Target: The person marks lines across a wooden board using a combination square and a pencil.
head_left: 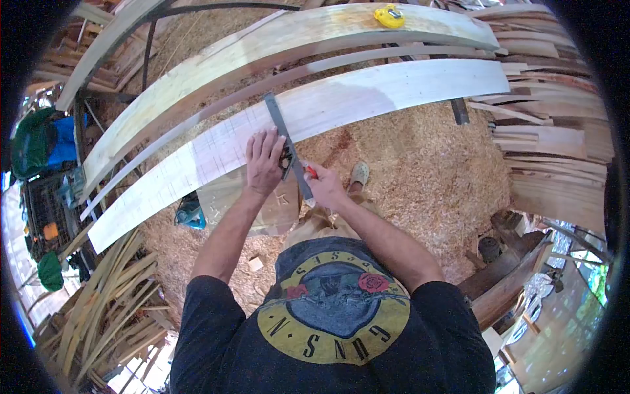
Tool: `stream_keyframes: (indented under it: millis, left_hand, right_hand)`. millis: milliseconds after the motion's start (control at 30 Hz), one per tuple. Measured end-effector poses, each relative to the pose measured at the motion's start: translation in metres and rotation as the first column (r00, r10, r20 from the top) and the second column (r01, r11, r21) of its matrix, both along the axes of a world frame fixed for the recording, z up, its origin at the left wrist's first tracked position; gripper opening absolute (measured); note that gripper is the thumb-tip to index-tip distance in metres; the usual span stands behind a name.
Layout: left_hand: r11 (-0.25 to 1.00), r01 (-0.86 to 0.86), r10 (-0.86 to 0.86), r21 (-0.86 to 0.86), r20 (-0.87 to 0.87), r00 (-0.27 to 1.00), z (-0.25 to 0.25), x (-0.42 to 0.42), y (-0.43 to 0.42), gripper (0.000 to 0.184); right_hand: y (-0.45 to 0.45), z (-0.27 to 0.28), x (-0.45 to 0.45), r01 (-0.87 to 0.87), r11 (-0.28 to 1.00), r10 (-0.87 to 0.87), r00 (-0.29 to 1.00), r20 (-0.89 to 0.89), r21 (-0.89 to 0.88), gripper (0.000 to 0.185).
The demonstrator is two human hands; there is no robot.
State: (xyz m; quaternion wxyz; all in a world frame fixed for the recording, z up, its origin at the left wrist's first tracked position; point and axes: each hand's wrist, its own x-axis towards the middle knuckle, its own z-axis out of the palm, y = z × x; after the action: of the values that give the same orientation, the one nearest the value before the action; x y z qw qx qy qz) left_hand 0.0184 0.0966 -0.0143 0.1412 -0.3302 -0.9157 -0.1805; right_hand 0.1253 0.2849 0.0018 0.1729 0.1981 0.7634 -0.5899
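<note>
A combination square [278, 118] lies across the pale curved board [354, 98], its steel blade reaching over the board's width and past the near edge. My left hand [265, 161] presses on the board with its fingers together, holding the square at its dark head. Beside the blade's near end, my right hand [326, 188] is closed around a small red object [311, 172], mostly hidden by the fingers. Whether these fingers also grip the blade, I cannot tell. Many thin cross lines mark the board's left part.
Behind the board run a narrow curved strip [308, 67] and a thick curved beam [262, 56] carrying a yellow tape measure [390, 16]. Stacked planks [548, 141] stand at the right, thin offcuts [108, 295] at lower left. Wood shavings [433, 171] cover the floor.
</note>
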Motion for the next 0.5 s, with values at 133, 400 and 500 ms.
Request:
stream_keyframes:
  millis: [133,400,500]
  left_hand:
    - [1.000,0.017,-0.017,0.025,0.005,1.000,0.002,0.000,0.000,0.054]
    - [1.000,0.018,-0.019,-0.025,-0.022,1.000,0.002,-0.001,-0.001,0.055]
    - [0.999,0.019,-0.020,-0.027,-0.016,1.000,0.002,-0.001,0.000,0.056]
  right_hand:
    - [-0.001,0.002,0.001,-0.003,0.999,0.005,1.000,-0.027,0.045,0.039]
    - [-0.001,-0.003,0.000,-0.009,1.000,0.009,1.000,0.020,0.002,0.039]
    - [-0.001,-0.006,0.001,-0.009,1.000,0.010,1.000,0.020,-0.012,0.039]
